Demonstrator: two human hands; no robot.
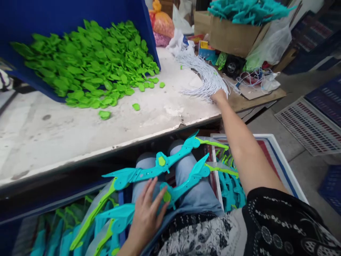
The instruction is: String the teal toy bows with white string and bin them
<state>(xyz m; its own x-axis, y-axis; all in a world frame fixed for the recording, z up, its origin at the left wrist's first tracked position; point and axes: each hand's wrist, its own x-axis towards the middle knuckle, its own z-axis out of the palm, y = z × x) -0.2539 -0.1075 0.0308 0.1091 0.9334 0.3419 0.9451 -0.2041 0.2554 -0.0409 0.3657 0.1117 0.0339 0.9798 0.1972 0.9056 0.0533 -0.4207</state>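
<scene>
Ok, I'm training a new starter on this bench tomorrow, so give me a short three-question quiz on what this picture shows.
1. True or false: the right hand rests on the bundle of white strings on the table.
2. Which does the left hand touch? A) the green pieces B) a teal toy bow on the lap C) the cardboard box
3. Fill in: the pile of green pieces spills out of a tilted ____ bin.

Key:
1. True.
2. B, it lies flat on the nearer teal toy bow; the cardboard box stands far off.
3. Blue; the blue bin lies open toward the table.
</scene>
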